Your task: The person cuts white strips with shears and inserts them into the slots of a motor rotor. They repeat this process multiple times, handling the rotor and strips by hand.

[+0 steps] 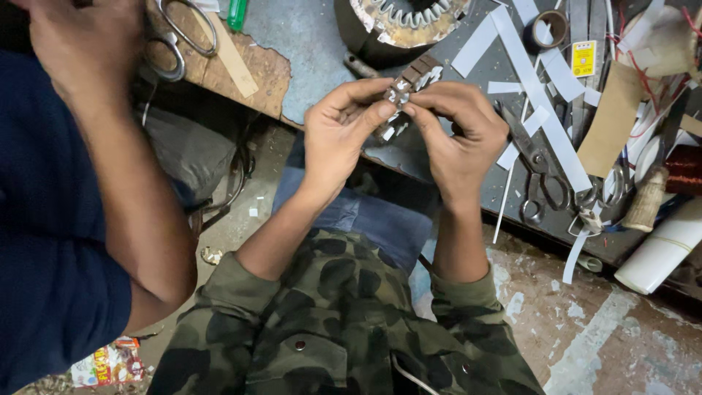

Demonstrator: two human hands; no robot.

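You are seated at a dark, scratched metal workbench (pixel 439 157) set over a stained concrete floor, its top strewn with long white paper strips (pixel 537 88). On the far right side of the bench lies a small yellow rectangular label with a red mark (pixel 583 58), flat among the strips, and beside it a brown cardboard piece (pixel 613 117). Down on the floor at your lower left sits a crumpled red and yellow snack wrapper (pixel 108 362).

Your left hand (pixel 338 135) and right hand (pixel 459 135) are drawn together in front of your chest, thumbs and forefingers pinched on a short brown segmented bar stuffed with white paper slips (pixel 407 91). The bar sits just above the bench edge, its long axis slanting from your fingertips up and away to the right, the free end pointing toward the round wound motor stator (pixel 402 18) at the top. A pair of grey steel scissors (pixel 537 172) rests just right of your right hand.

At your left, another person's arm in a dark blue sleeve (pixel 51 241) reaches to a wooden board (pixel 241 66).
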